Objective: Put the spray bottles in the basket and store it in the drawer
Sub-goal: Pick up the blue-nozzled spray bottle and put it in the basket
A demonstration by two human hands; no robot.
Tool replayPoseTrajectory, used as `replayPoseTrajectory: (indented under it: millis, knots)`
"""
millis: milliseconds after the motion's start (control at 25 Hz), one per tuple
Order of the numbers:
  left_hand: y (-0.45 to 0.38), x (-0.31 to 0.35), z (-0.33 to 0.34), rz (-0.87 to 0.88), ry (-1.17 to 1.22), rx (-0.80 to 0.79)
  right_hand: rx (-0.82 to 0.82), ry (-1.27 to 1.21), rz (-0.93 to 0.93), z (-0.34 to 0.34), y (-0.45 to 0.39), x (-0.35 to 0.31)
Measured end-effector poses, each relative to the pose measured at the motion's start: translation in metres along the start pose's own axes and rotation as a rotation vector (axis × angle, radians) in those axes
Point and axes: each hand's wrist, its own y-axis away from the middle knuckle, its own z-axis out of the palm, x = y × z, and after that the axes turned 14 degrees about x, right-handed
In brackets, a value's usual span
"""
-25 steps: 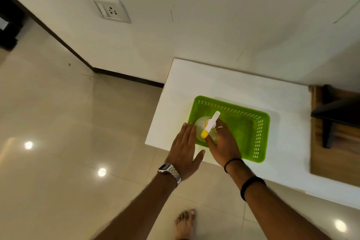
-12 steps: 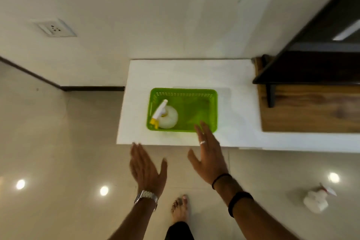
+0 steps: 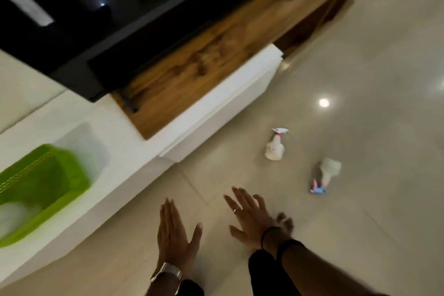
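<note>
A green plastic basket (image 3: 45, 175) stands on the low white cabinet (image 3: 134, 151) at the left, with a blurred pale bottle (image 3: 14, 214) inside it. Two spray bottles are on the tiled floor to the right: a white one with a white and red trigger (image 3: 275, 145) standing upright, and a clear one with a blue trigger (image 3: 326, 173) lying on its side. My left hand (image 3: 174, 233) and my right hand (image 3: 252, 218) hover over the floor with fingers spread and nothing in them, well short of both bottles.
A wooden top (image 3: 197, 65) runs along the cabinet, with a dark screen (image 3: 96, 14) above it. The cabinet's white front (image 3: 216, 118) faces the glossy tiled floor (image 3: 360, 79), which extends to the right. A foot (image 3: 284, 220) shows just behind my right hand.
The view has swung right, away from the basket and toward the floor. Both hands have left the basket, still empty, and a second bottle on the floor has come into view.
</note>
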Motion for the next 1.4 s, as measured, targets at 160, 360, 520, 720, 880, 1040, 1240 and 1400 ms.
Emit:
replayPoseTrajectory:
  millis: [160,360,520,720,880,1040,1240,1400]
  knots:
    - [-0.025,0.124,0.07,0.251,-0.042,-0.135,0.075,-0.075,0.297,-0.007,0.037,0.133]
    - [-0.032,0.266,0.185,0.499,-0.077,-0.237,0.17,-0.173,0.641,0.01,0.09,0.277]
    - [-0.029,0.347,0.277,0.68,-0.093,-0.335,0.203,-0.225,0.808,0.041,0.116,0.364]
    - [-0.026,0.374,0.397,0.738,-0.207,-0.488,0.179,-0.286,0.944,0.103,0.109,0.448]
    - [-0.032,0.371,0.486,0.662,-0.254,-0.561,0.177,-0.379,0.985,0.154,0.081,0.493]
    - [-0.054,0.382,0.56,0.549,-0.172,-0.605,0.265,-0.54,0.994,0.195,0.036,0.528]
    - [-0.086,0.392,0.617,0.195,-0.024,-0.7,0.305,-0.815,1.043,0.22,-0.012,0.551]
    - [-0.095,0.385,0.613,0.183,-0.101,-0.607,0.312,-0.829,0.972,0.217,-0.005,0.537]
